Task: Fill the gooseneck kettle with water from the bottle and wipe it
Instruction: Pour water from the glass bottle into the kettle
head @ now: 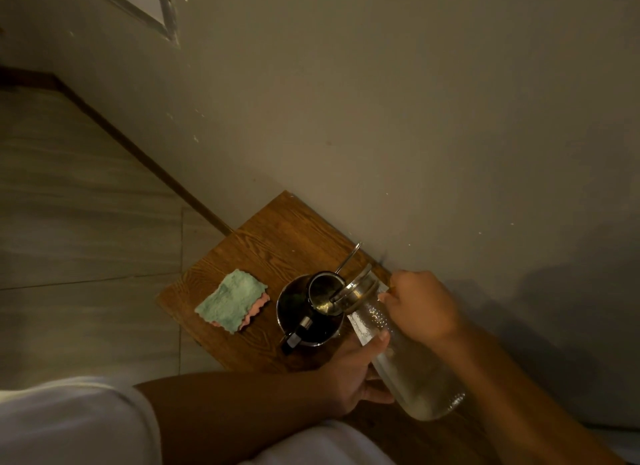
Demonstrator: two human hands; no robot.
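Observation:
A clear glass bottle [408,364] lies tilted, its metal-collared mouth with the hinged lid [329,296] open over the steel gooseneck kettle [298,309]. The kettle stands open on the wooden table, its thin spout [349,257] pointing toward the wall and its dark handle [298,333] facing me. My left hand [353,378] grips the bottle's body from below, thumb over the glass. My right hand [419,305] holds the bottle near its neck from the wall side. Whether water is flowing is too dim to tell.
A folded green and pink cloth [232,300] lies on the wooden table [277,232] left of the kettle. The table stands against a grey wall [381,118]. Tiled floor [86,222] lies to the left. My white clothing fills the bottom edge.

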